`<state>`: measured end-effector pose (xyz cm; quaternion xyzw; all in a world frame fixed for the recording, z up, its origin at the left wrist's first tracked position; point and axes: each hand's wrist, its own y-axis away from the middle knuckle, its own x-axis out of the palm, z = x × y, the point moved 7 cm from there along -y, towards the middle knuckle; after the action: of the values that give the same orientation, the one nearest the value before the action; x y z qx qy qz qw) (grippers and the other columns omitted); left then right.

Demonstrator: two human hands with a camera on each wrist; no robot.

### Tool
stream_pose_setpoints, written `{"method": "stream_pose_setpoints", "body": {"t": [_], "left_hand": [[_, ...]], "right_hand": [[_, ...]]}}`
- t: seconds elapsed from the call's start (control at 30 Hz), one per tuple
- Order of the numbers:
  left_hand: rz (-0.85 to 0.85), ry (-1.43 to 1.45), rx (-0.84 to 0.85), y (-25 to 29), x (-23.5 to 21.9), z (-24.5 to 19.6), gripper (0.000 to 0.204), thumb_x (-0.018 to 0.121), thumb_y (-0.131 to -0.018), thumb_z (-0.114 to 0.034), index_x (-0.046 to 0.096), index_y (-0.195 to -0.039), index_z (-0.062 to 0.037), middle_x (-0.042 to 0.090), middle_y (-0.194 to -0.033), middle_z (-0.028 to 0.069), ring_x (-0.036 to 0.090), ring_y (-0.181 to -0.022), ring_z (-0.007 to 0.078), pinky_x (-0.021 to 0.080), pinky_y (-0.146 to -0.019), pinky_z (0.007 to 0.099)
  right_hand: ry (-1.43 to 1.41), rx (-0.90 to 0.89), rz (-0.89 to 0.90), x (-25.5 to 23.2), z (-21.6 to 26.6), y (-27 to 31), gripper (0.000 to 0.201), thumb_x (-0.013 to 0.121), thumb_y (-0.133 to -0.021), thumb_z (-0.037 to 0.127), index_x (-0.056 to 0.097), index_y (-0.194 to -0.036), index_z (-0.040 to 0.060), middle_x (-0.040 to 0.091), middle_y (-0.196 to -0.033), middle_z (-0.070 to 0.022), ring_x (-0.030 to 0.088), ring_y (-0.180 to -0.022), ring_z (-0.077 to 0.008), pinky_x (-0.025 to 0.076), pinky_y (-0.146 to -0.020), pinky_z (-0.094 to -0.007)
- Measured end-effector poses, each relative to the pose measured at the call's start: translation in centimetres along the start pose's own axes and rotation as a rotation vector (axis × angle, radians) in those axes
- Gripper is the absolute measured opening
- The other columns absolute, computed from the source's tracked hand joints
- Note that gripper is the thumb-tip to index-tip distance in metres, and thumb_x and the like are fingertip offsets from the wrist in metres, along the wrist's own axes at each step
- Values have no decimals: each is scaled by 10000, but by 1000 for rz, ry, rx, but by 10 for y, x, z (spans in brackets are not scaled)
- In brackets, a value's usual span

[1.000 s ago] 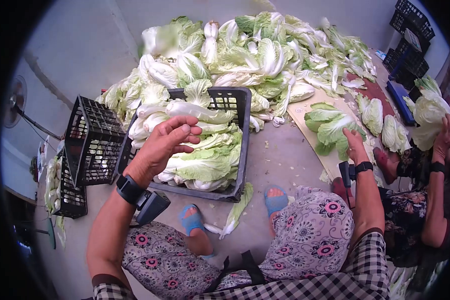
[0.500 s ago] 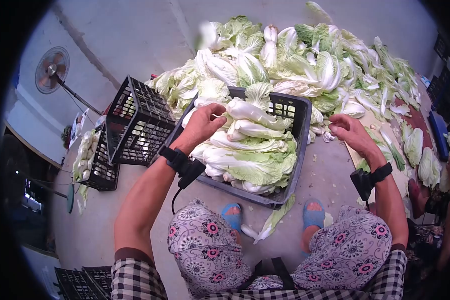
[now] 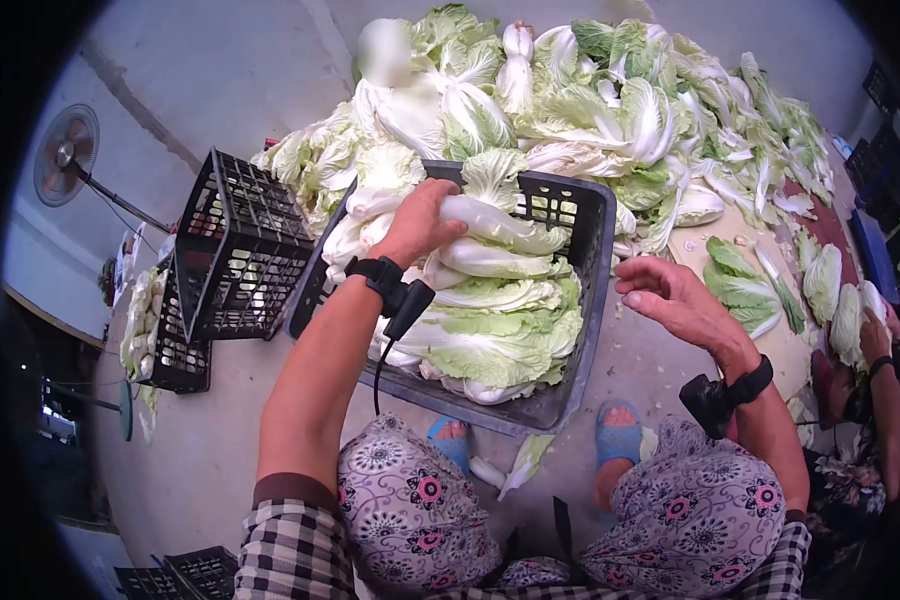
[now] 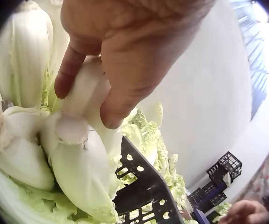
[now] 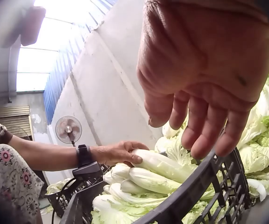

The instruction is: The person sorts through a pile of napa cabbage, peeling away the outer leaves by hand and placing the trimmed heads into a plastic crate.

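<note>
A black plastic crate [image 3: 598, 290] stands in front of me, packed with napa cabbages [image 3: 490, 345] lying on their sides. My left hand [image 3: 420, 225] is over its far left part and grips the base end of one pale napa cabbage [image 3: 510, 228]. In the left wrist view, thumb and fingers straddle that cabbage's white stem end [image 4: 85, 88]. Past the crate's right rim, my right hand [image 3: 685, 310] hovers with relaxed, slightly bent fingers, holding nothing. Its palm and fingers show above the rim in the right wrist view.
A heap of cabbages and loose leaves [image 3: 610, 120] lies against the wall behind the crate. Stacked black crates [image 3: 245, 265] stand left, near a fan [image 3: 67, 155]. On the right, a green cabbage [image 3: 740, 285] lies on a board [image 3: 705, 235], and another person's hand [image 3: 878, 335] holds a cabbage.
My right hand has let go of the green cabbage on the board and moved left towards the crate. My left hand has lowered from above the crate onto a cabbage. The head view has shifted.
</note>
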<state>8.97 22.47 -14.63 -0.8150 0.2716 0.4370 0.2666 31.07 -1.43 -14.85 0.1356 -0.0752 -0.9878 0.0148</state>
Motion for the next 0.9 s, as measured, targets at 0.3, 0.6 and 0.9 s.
{"method": "stream_pose_setpoints", "body": {"t": [0.3, 0.6, 0.9], "left_hand": [[-274, 23, 68, 21, -97, -78, 540, 783, -717, -212, 574, -1172, -8, 631, -1094, 120, 613, -984, 189, 492, -865, 304], [-312, 208, 89, 83, -155, -184, 556, 764, -724, -294, 582, -1157, 5, 651, -953, 131, 635, -781, 147, 535, -680, 258], [-201, 733, -142, 118, -114, -159, 524, 687, -806, -322, 542, -1130, 63, 633, -848, 117, 611, -637, 127, 474, -435, 224]], "right_hand": [[29, -172, -182, -24, 9, -1, 482, 628, -849, 214, 479, -1253, -4, 570, -1179, -159, 558, -1081, -217, 469, -895, -331], [658, -765, -423, 0, 146, 48, 844, 776, -669, 325, 369, -1366, 77, 439, -1352, -179, 403, -1287, -307, 327, -1073, -380], [877, -1167, -299, 52, 214, 99, 347, 596, -688, -88, 625, -980, 97, 571, -1150, -138, 527, -1111, -340, 453, -932, -388]]}}
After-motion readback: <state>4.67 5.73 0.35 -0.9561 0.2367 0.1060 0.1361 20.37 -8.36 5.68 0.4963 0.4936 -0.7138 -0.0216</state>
